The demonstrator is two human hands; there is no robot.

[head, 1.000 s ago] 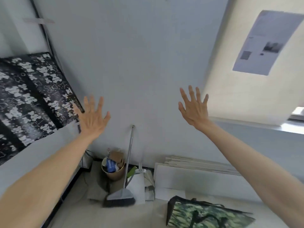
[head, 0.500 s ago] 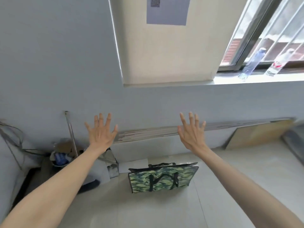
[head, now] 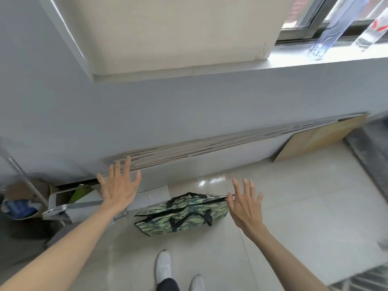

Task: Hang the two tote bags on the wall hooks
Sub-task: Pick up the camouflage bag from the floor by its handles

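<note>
Only one tote bag (head: 182,213) in view, camouflage print, standing on floor (head: 294,206) near wall (head: 189,114); wall hooks out of frame. Left-edge clutter blurred, maybe bin (head: 21,204). My left hand (head: 118,189): grip wide open, fingers spread, holding nothing, raised left of bag. My right hand (head: 244,206): same, empty, overlapping bag's right end in view; contact unclear. My shoes (head: 163,267) cut off at bottom.

Both forearms are bare with no sleeves visible, the left hand (head: 118,188) and right hand (head: 246,206) carry no gloves, and white sneakers (head: 164,267) with dark trouser cuffs (head: 168,284) are worn.
</note>
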